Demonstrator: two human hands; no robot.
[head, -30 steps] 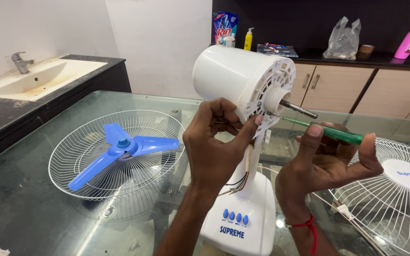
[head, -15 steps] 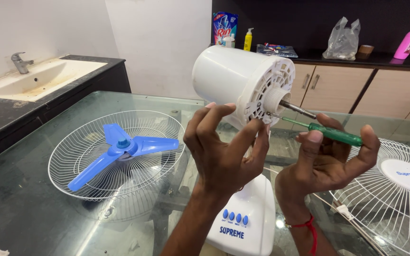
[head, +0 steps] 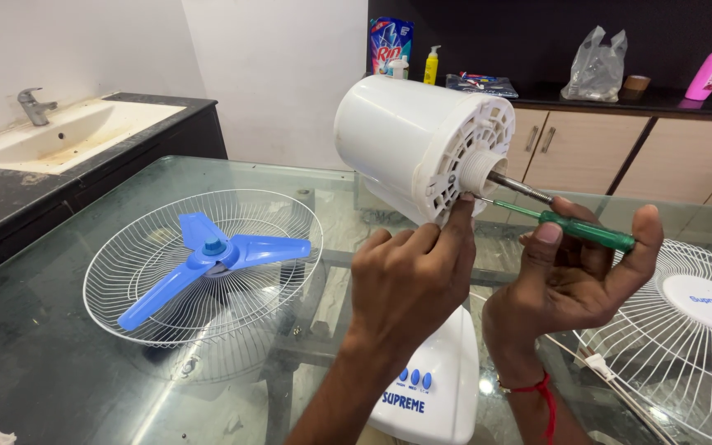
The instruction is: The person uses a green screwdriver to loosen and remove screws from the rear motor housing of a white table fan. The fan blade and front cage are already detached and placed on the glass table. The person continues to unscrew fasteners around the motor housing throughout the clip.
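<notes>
- Head view looks down at two bare hands working on a white plastic fan motor housing (head: 409,140), round like a drum, with a thin metal shaft (head: 519,187) sticking out of its front.
- Left hand (head: 414,280) is up against the housing. Its fingers (head: 461,227) are curled, with the tips pressed on the ribbed front face, just below the shaft. They hold nothing else that I can see.
- Right hand (head: 574,280) is closed around a thin screwdriver with a green handle (head: 587,231). The metal tip pokes at the front face, right beside the left fingertips.
- The housing sits above both hands, on top of a white fan base with blue buttons (head: 434,387), which stands below the wrists on the glass counter (head: 59,330).
- I think the housing is hard, smooth and a bit slippery, and heavy because of the motor inside. The ribbed front rim looks like the best spot to hold. The ribs look thin and could crack.
- Counting: one housing, one screwdriver, one base.
- Off to the left of the fingers lies one white wire fan guard (head: 125,272) with one blue three-blade fan propeller (head: 208,255) in it.
- Off to the right lies one more white wire guard with a round white middle (head: 694,330). So, two guards.
</notes>
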